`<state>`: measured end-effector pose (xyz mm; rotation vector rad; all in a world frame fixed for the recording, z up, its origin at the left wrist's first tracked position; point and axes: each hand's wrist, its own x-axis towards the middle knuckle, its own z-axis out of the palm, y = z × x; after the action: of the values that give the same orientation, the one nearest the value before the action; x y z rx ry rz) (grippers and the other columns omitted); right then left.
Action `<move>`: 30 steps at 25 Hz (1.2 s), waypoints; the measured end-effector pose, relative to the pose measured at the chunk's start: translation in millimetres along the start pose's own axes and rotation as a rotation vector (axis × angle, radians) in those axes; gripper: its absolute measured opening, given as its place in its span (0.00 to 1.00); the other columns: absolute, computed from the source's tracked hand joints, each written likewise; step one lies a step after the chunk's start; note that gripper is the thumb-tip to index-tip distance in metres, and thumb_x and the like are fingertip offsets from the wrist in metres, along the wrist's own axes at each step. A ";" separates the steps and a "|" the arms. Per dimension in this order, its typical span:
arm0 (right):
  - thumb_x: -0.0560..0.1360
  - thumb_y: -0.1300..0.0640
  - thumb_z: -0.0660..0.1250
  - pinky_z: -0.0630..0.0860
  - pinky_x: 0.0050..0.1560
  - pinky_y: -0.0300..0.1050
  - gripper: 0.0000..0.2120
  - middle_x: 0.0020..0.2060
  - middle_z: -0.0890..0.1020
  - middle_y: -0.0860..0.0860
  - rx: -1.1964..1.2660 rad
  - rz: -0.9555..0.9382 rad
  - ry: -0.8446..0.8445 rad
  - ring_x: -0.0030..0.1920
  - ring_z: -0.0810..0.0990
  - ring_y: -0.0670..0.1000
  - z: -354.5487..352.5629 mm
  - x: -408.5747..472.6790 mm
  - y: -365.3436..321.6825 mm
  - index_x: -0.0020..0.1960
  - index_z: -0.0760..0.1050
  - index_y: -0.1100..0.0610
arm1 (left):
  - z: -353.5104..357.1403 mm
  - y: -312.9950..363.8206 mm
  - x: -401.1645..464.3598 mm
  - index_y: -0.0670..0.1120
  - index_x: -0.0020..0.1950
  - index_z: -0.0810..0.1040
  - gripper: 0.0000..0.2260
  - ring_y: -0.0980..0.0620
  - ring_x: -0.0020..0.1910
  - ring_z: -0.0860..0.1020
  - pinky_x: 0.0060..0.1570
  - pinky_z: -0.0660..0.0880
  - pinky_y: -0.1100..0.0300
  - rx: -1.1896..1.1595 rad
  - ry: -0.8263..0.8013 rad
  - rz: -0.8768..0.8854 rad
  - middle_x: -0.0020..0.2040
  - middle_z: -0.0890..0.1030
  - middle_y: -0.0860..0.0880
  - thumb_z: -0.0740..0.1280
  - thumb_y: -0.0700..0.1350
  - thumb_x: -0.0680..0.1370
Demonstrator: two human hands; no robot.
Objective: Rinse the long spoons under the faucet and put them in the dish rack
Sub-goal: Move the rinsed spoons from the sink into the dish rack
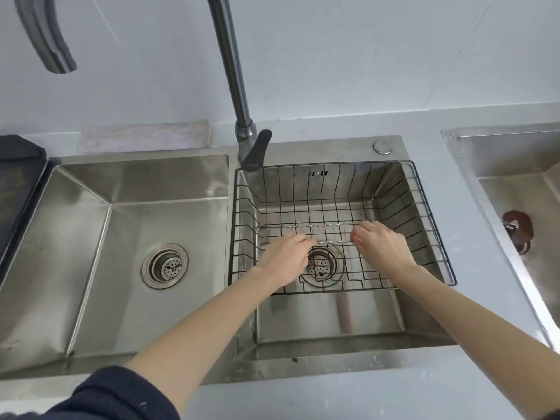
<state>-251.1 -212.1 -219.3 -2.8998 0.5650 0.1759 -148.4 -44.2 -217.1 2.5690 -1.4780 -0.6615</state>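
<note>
Right now both my hands are down in the rack (430, 225). Two spoons lie left-to-right across it. My left hand (285, 259) and right hand (385, 244) pinch the near spoon (331, 243) at either end; the far spoon (312, 226) lies free just beyond.

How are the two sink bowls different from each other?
The right sink bowl has a black wire dish rack sitting in it; the left sink bowl has none. Two long twisted spoons and both hands, left hand and right hand, are over the right bowl, none over the left. The left bowl's drain shows fully; the right bowl's drain sits under the rack. Both are shiny steel with round drains.
</note>
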 end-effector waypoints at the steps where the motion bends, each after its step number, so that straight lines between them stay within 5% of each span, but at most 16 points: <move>1: 0.78 0.60 0.58 0.76 0.40 0.49 0.09 0.51 0.80 0.52 0.000 0.006 -0.014 0.55 0.75 0.54 1.8 1.5 0.5 0.52 0.76 0.59 | 1.2 0.4 1.4 0.45 0.71 0.66 0.19 0.45 0.67 0.69 0.64 0.71 0.50 0.008 -0.017 -0.002 0.68 0.73 0.46 0.55 0.40 0.80; 9: 0.78 0.61 0.58 0.69 0.38 0.46 0.09 0.50 0.80 0.54 -0.013 0.008 -0.068 0.55 0.76 0.56 13.2 15.4 -1.3 0.53 0.76 0.59 | 9.6 -5.7 10.2 0.43 0.72 0.63 0.20 0.47 0.67 0.68 0.65 0.69 0.53 0.009 -0.054 -0.034 0.70 0.70 0.46 0.55 0.41 0.80; 30: 0.78 0.60 0.59 0.76 0.43 0.51 0.09 0.53 0.79 0.56 0.046 0.040 -0.121 0.58 0.75 0.57 27.3 26.5 -11.4 0.54 0.76 0.60 | 23.6 -20.7 15.9 0.43 0.73 0.62 0.21 0.46 0.69 0.66 0.70 0.64 0.50 0.009 -0.098 -0.076 0.72 0.67 0.46 0.55 0.41 0.80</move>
<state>-224.5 -205.7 -248.2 -2.8113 0.5977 0.3360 -134.9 -43.9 -249.5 2.6458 -1.4198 -0.8029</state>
